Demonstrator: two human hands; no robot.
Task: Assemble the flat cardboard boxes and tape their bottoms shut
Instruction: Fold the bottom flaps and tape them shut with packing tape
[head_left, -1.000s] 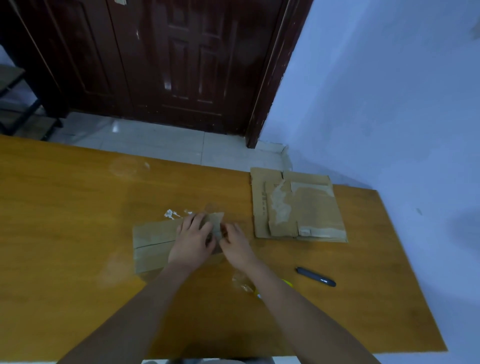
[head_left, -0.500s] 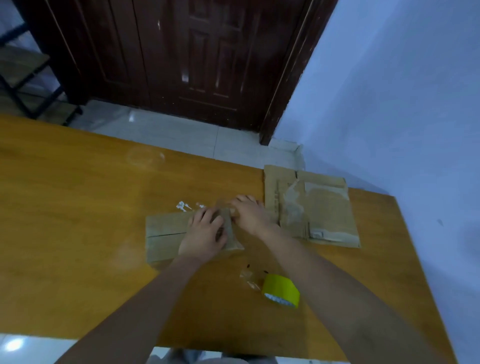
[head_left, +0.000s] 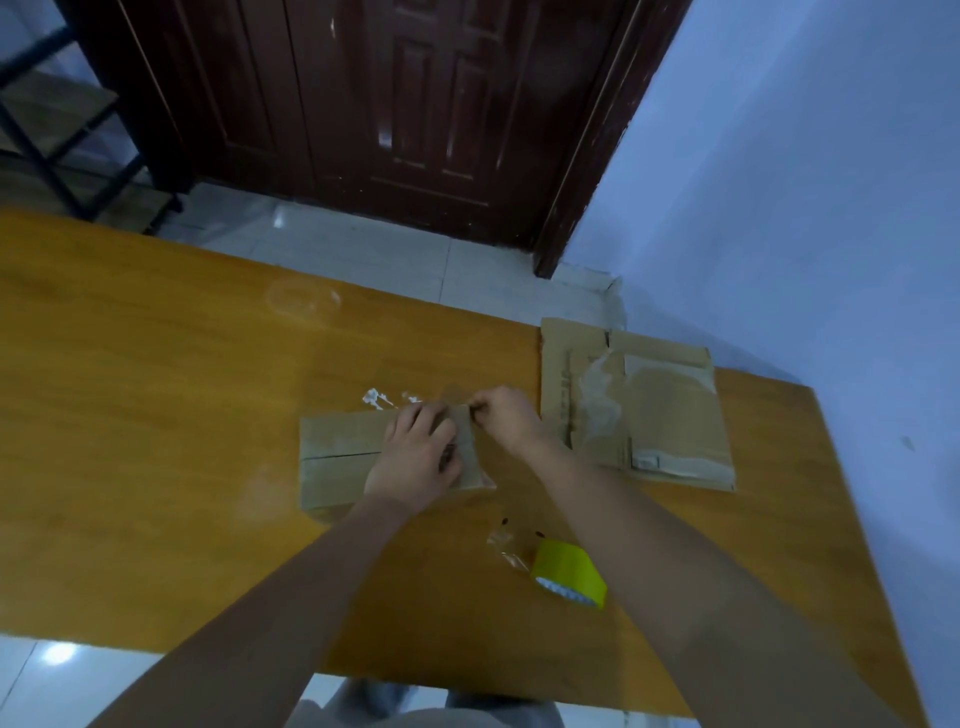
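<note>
Worktop (head_left: 156, 389): orange wood.
Small box (head_left: 337, 457): flat, mid-worktop.
Left hand (head_left: 415, 457): presses the box, grip loose and flat.
Right hand (head_left: 506, 418): grip pinching at the box's far right corner.
Tape roll (head_left: 569, 571): yellow, toward the near edge.
Flat boxes (head_left: 634, 410): stacked by the far right corner.

Both bare forearms are reaching forward from the bottom edge, converging toward the middle. Left hand (head_left: 418, 457) is lying palm down, fingers spread and slightly bent, pressing flat, thumb tucked toward the right side. Right hand (head_left: 506, 418) is sitting just beyond and right of it, nearly touching, fingers curled in, fingertips (head_left: 475, 413) bunched in a pinching grip; what they are pinching is too small to tell. Right wrist is angling inward to the left.
</note>
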